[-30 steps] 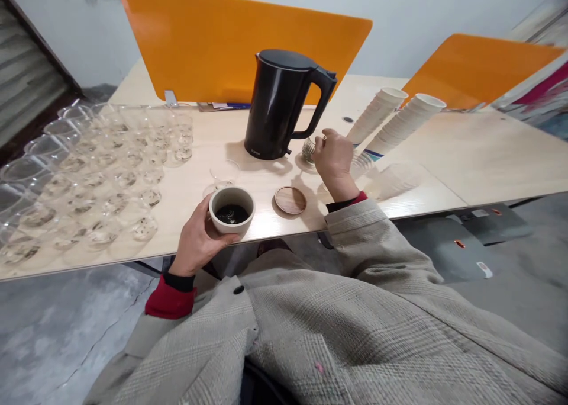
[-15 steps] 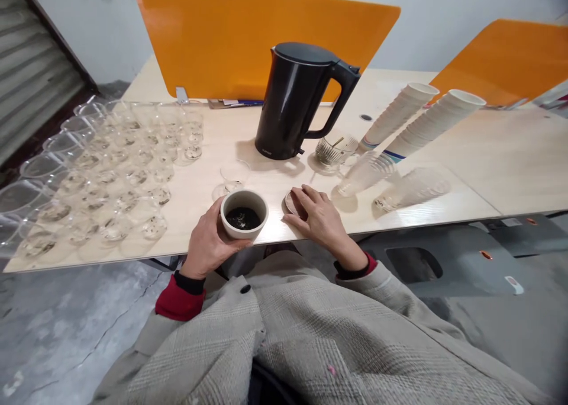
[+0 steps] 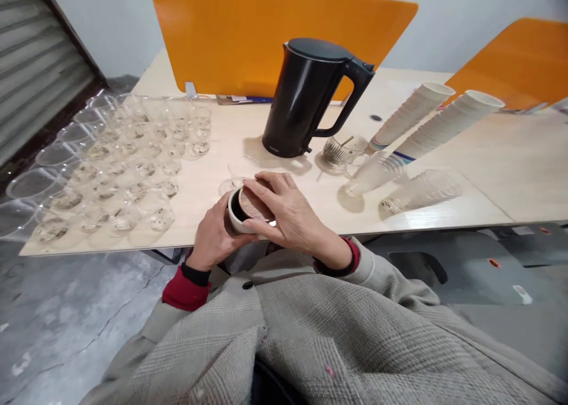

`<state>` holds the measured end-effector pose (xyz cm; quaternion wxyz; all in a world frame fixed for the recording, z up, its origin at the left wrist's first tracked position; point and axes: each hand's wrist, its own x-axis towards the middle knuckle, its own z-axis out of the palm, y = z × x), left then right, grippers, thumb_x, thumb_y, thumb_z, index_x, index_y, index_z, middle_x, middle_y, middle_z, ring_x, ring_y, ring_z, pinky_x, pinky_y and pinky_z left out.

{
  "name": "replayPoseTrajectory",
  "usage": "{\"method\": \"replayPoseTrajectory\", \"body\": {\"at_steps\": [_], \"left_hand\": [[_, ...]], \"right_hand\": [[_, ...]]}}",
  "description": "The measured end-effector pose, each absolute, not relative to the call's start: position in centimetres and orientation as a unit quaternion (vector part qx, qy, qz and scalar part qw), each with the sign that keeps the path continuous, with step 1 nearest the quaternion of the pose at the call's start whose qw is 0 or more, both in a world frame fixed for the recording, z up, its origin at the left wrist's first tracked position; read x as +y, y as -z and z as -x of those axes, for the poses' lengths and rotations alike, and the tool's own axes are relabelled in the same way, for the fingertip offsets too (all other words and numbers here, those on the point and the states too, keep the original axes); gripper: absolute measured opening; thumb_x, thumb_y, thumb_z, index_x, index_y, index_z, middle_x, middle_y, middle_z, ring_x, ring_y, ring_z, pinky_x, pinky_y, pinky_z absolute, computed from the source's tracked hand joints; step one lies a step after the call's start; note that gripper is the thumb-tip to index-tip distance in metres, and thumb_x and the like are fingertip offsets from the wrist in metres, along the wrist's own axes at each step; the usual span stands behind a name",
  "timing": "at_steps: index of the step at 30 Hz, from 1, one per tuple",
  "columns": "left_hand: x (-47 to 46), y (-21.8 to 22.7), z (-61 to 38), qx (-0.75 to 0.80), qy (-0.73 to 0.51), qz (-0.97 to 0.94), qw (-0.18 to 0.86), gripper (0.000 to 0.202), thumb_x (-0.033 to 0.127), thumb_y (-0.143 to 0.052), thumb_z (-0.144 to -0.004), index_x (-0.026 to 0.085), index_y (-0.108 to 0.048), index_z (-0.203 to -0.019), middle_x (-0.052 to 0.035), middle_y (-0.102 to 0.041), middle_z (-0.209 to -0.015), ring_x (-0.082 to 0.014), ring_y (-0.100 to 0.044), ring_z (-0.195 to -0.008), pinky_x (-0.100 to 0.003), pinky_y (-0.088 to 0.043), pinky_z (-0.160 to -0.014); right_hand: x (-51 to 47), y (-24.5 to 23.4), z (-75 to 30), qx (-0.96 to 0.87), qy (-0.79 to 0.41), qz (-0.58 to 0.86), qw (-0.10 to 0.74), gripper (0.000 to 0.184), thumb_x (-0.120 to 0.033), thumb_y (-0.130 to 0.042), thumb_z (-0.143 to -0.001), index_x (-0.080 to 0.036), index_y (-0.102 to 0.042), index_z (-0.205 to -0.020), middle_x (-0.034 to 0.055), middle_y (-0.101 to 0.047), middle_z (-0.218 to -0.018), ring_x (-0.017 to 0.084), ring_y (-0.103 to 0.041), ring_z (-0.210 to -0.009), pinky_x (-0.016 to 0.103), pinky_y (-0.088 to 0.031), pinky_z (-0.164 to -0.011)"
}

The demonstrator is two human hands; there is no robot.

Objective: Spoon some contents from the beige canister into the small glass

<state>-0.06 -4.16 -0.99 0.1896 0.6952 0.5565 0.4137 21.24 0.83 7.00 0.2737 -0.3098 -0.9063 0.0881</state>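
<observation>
Left hand [image 3: 215, 236] clamped round cup [image 3: 236, 220] at near edge of desk [image 3: 488, 174]; right hand [image 3: 288, 215] grips wooden lid [image 3: 255, 208], tilted directly over cup's mouth (dark gap on left), approx. centred.

Lighting: soft, even, moderately bright indoor light from overhead.
Shadows: faint and short, pooled at the base of the kettle [image 3: 306, 100] and under the toppled cup stacks [image 3: 421, 189] on the pale surface [image 3: 488, 156].
Glare: dull sheen down the kettle's side.
Distortion: wide-angle bowing, strongest at the left, where the clear cups [image 3: 66, 180] stretch and smear.
Focus: centre sharp, edges soft.
</observation>
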Motion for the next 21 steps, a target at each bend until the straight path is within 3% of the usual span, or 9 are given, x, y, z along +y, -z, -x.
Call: {"method": "replayPoseTrajectory", "body": {"at_steps": [8,14,21], "left_hand": [[-3.9,1.6,0.0,0.553,-0.411,-0.701,0.182,0.106,0.072,-0.084,-0.074,0.024,-0.042,-0.159,-0.0177,-0.059,-0.159,-0.0392,-0.063,-0.14,-0.056,-0.053,-0.116],[-3.9,2.1,0.2,0.549,-0.402,-0.71,0.18,0.105,0.076,-0.076,-0.079,0.021,-0.04,-0.16,-0.0195,-0.059,-0.158,-0.0394,-0.062,-0.143,-0.056,-0.052,-0.118],[-4.0,2.4,0.3,0.545,-0.405,-0.716,0.16,0.108,0.078,-0.074,-0.08,0.019,-0.037,-0.162,-0.0223,-0.057,-0.16,-0.0407,-0.062,-0.142,-0.056,-0.054,-0.115]], "right_hand": [[0.4,-7.8,-20.2,-0.934,-0.02,0.307,0.182,0.08,-0.077,-0.041,-0.102,-0.019,-0.056,-0.155,0.0191,-0.058,-0.146,0.037,-0.051,-0.124,0.058,-0.045,-0.112],[0.4,-7.7,-19.3,-0.944,-0.031,0.293,0.148,0.076,-0.069,-0.047,-0.104,-0.016,-0.05,-0.158,0.0209,-0.055,-0.152,0.038,-0.052,-0.13,0.059,-0.05,-0.113],[0.5,-7.1,-19.1,-0.941,-0.06,0.3,0.146,0.086,-0.077,-0.049,-0.1,-0.017,-0.045,-0.161,0.0239,-0.046,-0.162,0.041,-0.045,-0.139,0.057,-0.066,-0.09]]}}
